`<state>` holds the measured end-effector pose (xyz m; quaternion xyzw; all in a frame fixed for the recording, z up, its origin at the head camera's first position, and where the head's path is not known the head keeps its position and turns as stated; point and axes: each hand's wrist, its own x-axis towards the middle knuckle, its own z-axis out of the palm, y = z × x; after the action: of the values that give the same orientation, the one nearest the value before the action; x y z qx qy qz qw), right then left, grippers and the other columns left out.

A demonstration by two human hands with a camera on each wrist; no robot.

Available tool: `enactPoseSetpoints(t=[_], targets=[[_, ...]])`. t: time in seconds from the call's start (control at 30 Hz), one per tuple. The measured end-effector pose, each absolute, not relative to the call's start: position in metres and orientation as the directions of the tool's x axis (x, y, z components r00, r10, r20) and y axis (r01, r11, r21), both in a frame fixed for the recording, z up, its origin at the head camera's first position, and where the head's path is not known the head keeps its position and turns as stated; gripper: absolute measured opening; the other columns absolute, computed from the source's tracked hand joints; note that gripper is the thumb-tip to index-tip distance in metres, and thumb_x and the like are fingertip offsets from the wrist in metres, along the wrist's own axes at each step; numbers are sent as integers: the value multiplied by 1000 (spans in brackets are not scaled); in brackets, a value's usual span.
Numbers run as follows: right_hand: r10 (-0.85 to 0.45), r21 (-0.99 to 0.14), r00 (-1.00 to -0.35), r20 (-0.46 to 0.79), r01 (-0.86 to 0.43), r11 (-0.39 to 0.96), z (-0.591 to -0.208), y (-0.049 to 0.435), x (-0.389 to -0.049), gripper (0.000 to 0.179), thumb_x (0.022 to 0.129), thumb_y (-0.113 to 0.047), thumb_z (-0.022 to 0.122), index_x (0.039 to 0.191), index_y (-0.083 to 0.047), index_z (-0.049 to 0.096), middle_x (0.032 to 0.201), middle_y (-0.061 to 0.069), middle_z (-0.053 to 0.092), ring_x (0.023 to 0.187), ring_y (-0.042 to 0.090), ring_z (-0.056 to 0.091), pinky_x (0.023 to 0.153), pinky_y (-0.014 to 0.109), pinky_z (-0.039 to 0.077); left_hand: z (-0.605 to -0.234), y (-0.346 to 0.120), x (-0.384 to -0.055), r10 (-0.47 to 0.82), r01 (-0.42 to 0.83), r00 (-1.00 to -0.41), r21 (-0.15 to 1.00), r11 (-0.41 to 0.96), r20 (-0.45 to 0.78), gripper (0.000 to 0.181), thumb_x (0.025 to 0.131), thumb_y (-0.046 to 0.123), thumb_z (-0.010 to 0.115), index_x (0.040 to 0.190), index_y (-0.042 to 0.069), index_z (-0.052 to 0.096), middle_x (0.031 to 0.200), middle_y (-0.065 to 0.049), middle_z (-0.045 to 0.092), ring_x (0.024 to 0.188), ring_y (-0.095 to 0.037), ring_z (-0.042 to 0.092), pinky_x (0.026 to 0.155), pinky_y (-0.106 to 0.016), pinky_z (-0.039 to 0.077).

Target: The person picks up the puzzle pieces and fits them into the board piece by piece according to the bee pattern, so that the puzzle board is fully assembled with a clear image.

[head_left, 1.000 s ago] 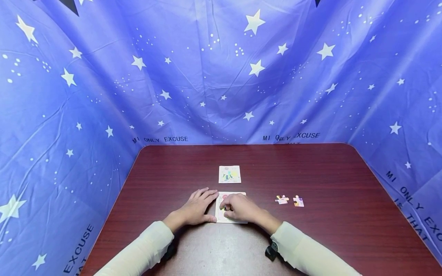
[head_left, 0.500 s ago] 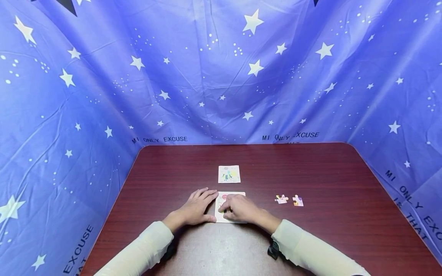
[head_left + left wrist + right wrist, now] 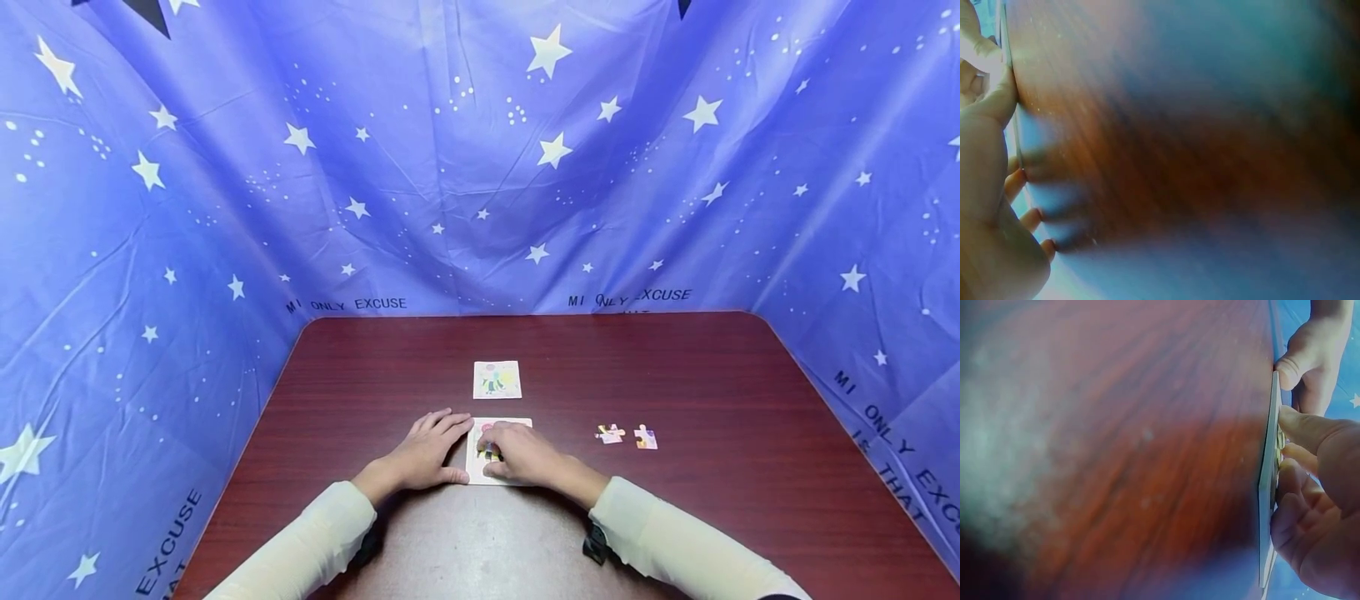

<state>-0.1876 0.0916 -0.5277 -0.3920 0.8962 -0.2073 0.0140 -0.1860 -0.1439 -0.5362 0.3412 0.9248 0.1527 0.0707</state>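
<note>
Two pale sleeves [image 3: 315, 533] enter from the near side of one dark red table [image 3: 375, 367]. One square puzzle board [image 3: 475, 465], bearing a coloured picture, lies flat at the near centre. The left hand [image 3: 426, 452] rests with fingers extended, thumb and fingertips at the board's left edge; the right hand [image 3: 525, 453] bends over the board, thumb touching it, though whether its fingers pinch anything cannot be told. To the right lie two loose puzzle pieces [image 3: 611, 434], well apart from the board. Farther off lies one picture card [image 3: 497, 380], before a blue star-patterned curtain [image 3: 450, 167].
</note>
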Motion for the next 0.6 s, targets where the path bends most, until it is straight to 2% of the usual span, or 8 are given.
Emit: enactPoseSetpoints(t=[0.1, 0.37, 0.47, 0.6], targets=[[-710, -363, -689, 146, -705, 610, -528, 93, -187, 22, 79, -24, 84, 97, -15, 77, 85, -3, 68, 74, 3, 55, 68, 24, 49, -538, -143, -187, 652, 609, -757, 331, 720, -26, 91, 85, 58, 72, 156, 9, 40, 159, -10, 42, 148, -44, 33, 118, -67, 28], [-738, -307, -664, 122, -732, 608, -526, 92, -187, 22, 82, -27, 81, 101, -16, 79, 93, -3, 72, 80, 6, 62, 74, 25, 53, -538, -146, -187, 640, 593, -767, 334, 733, -44, 91, 85, 59, 72, 157, 12, 39, 161, -8, 41, 150, -42, 31, 120, -66, 26], [-745, -334, -658, 107, -730, 596, -525, 92, -188, 21, 82, -25, 82, 99, -15, 76, 90, -4, 68, 79, 5, 58, 73, 25, 52, -537, -146, -187, 643, 594, -764, 337, 730, -47, 92, 85, 58, 72, 156, 12, 40, 160, -8, 41, 150, -42, 31, 119, -67, 26], [-731, -458, -677, 86, -678, 575, -525, 94, -189, 22, 80, -19, 83, 94, -14, 67, 82, -3, 61, 73, 2, 49, 69, 22, 46, -536, -145, -187, 651, 601, -758, 339, 724, -44, 92, 85, 58, 72, 156, 11, 40, 160, -9, 41, 150, -43, 32, 119, -67, 27]])
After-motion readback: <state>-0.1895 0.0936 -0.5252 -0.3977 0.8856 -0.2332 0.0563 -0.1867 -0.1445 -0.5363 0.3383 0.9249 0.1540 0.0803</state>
